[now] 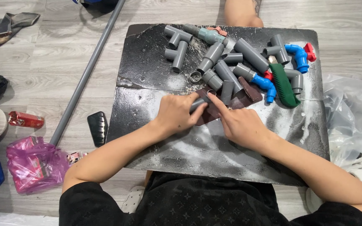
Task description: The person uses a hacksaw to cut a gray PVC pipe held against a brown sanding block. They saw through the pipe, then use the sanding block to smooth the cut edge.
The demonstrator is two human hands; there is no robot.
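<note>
A: Left hand (176, 114), centre of frame: fingers clenched around a short grey plastic pipe piece (198, 103), which lies on a brown sheet of sandpaper (214, 109) on the dusty black board surface (147, 104).

B: Right hand (239, 123)?

A: Index finger stretched out, pressing the sheet just beside the pipe's end; it grips nothing.

B: Handling?

A: Judged light, rigid and smooth, likely slippery with dust. Best held round the barrel. A pile of grey fittings (227, 62) sits upper centre.
</note>
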